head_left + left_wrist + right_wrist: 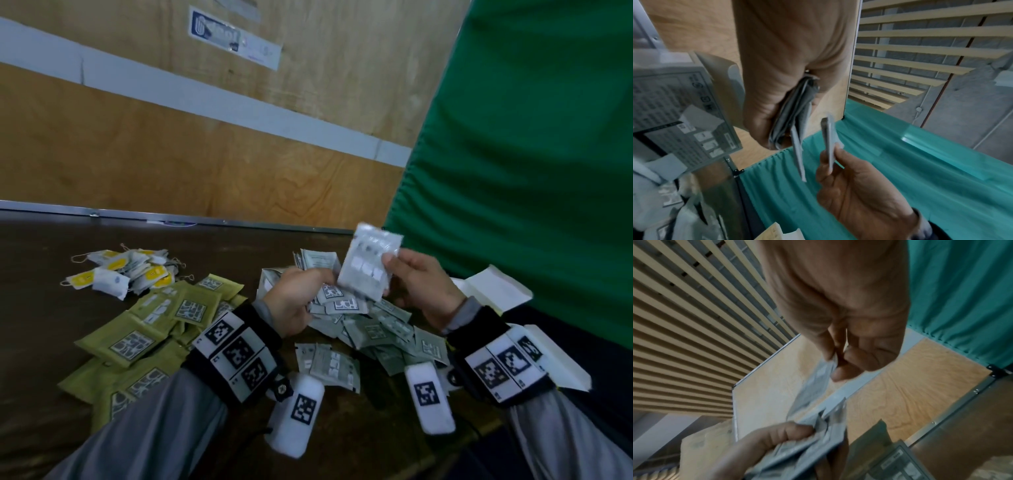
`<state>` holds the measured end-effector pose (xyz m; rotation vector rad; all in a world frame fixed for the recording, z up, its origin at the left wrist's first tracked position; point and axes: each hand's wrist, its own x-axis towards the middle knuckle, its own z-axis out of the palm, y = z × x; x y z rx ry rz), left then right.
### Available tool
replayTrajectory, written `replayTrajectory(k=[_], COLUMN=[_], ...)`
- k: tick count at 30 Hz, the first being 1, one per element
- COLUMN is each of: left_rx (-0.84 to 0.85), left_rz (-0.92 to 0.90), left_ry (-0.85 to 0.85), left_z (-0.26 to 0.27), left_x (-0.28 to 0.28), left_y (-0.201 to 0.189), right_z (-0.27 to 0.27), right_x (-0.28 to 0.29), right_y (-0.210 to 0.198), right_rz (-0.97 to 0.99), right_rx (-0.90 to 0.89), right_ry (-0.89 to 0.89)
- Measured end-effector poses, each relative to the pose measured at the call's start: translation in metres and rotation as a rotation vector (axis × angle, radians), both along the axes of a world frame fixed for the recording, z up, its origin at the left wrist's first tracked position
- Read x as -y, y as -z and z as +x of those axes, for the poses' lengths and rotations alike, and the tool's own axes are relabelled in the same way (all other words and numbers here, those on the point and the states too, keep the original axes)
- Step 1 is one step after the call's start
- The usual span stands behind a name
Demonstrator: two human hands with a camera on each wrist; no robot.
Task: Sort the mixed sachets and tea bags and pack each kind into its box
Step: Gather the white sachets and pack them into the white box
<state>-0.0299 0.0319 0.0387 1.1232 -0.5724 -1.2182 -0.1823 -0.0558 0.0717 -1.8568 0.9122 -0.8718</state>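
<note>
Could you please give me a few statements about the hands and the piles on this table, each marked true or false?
1. The right hand pinches a grey sachet held up above the table. True.
2. The left hand is empty. False: it grips a bundle of grey sachets.
3. The olive green sachets lie left of the grey sachet pile. True.
4. The tea bags with yellow tags sit at the near edge of the table. False: they lie beyond the green sachets, toward the wall.
5. A white box lies at the right, beside the green curtain. True.
</note>
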Motion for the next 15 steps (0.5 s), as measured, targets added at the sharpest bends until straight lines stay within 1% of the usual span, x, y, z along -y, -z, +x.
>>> replayTrajectory(k=[2, 3, 7, 11, 12, 13, 15], left_rx=[-0.086, -0.124, -0.121, -0.139, -0.146, -0.156, -0.121], left_rz=[-0.036, -0.051, -0.071, -0.058, -0.051, -0.04, -0.036], left_ry=[0.058, 0.081, 0.186, 0.158, 0.144, 0.141, 0.16], left_z=[-0.001, -0.003, -0.015, -0.015, -0.013, -0.011, -0.006], left_x=[-0.001, -0.002, -0.004, -0.005, -0.006, -0.006, -0.006], left_y=[-0.004, -0.005, -0.006, -0.006, -0.007, -0.008, -0.01], right_z=[0.004, 0.008, 0.02, 0.026, 0.026, 0.023, 0.017], right_x=[-0.006, -0.007, -0.011, -0.025, -0.027, -0.027, -0.026], right_y=[0.006, 0.01, 0.021, 0.015, 0.012, 0.008, -0.003], right_rz=[-0.097, -0.151, -0.354, -0.625, -0.658, -0.64, -0.518], right_rx=[-0.171, -0.217, -0.275, -0.402, -0.419, -0.412, -0.366], right_ry=[-0.045, -0.035, 0.006, 0.075, 0.082, 0.052, -0.129])
